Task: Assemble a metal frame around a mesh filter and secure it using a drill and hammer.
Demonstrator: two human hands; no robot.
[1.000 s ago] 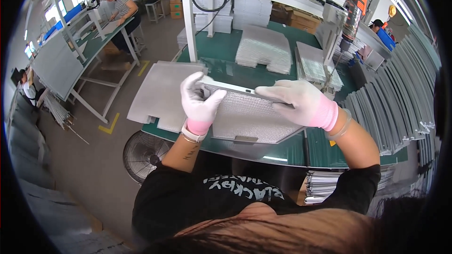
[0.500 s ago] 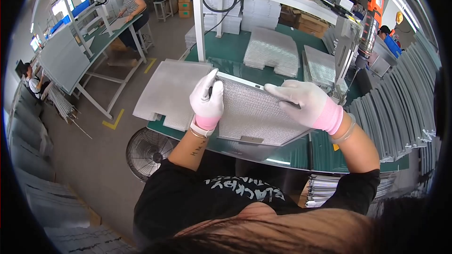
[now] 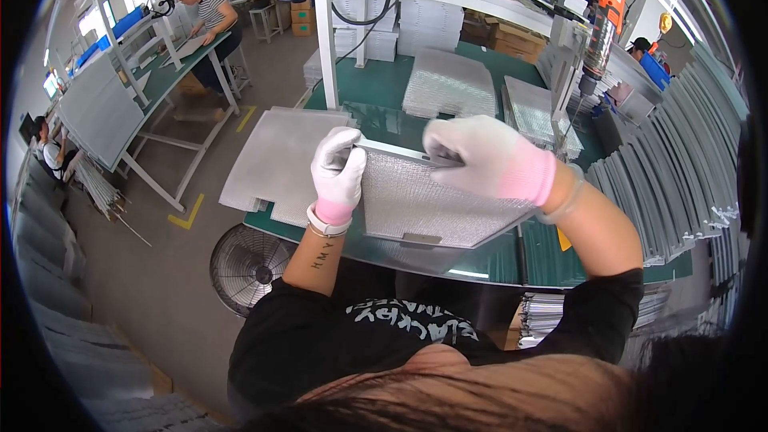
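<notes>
A silvery mesh filter panel (image 3: 448,204) with a metal frame strip along its upper edge stands tilted over the green work table (image 3: 384,120). My left hand (image 3: 338,172), in a white glove with a pink cuff, is closed on the panel's upper left corner. Gloved alike, my right hand (image 3: 488,158) has its fingers curled over the upper edge, right of the middle; its fingertips are partly hidden. A small metal plate (image 3: 422,238) sits at the panel's lower edge. Left of my left hand lies a stack of mesh sheets (image 3: 276,156).
More mesh sheets (image 3: 450,84) are piled at the back of the table. An orange power driver (image 3: 608,20) hangs at the right, beside a long row of grey frames (image 3: 672,148). A round floor fan (image 3: 252,270) stands left below. A person (image 3: 212,16) works at another table.
My right hand has moved left along the panel's upper edge, and its stretched fingers have curled in. The fingers of my left hand have bent over the corner. The view has shifted slightly.
</notes>
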